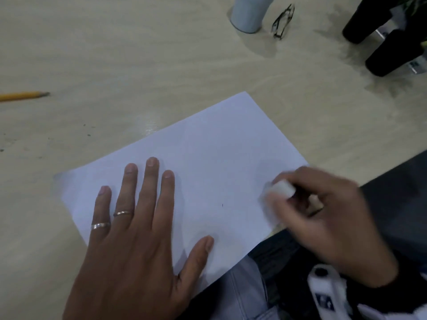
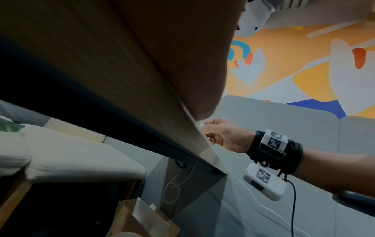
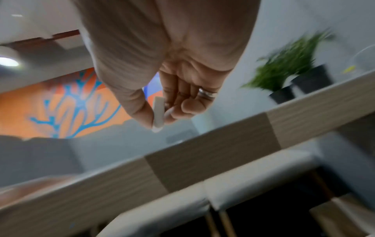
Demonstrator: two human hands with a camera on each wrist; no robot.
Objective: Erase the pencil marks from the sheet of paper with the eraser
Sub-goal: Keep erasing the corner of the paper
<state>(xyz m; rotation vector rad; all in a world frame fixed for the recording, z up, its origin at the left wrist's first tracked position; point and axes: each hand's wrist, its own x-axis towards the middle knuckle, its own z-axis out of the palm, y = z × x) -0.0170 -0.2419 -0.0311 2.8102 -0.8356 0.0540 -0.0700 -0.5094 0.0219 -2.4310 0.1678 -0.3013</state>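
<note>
A white sheet of paper (image 1: 208, 153) lies slanted on the pale wooden table (image 1: 115, 54), its near corner hanging over the table edge. My left hand (image 1: 161, 215) rests flat on the sheet's left half, fingers straight and spread. My right hand (image 1: 307, 199) pinches a white eraser (image 1: 283, 189) against the sheet's right edge; both are motion-blurred. One tiny dark mark (image 1: 222, 205) shows mid-sheet. The right wrist view shows the eraser (image 3: 159, 112) held between thumb and fingers (image 3: 172, 110). From the left wrist view the right hand (image 2: 219, 133) with the eraser (image 2: 201, 124) sits at the table edge.
A yellow pencil (image 1: 23, 95) lies at the table's far left. At the back stand a grey cylinder (image 1: 249, 15), folded glasses (image 1: 283, 20) and black plant pots (image 1: 381, 42). The table's near right edge runs just under my right hand.
</note>
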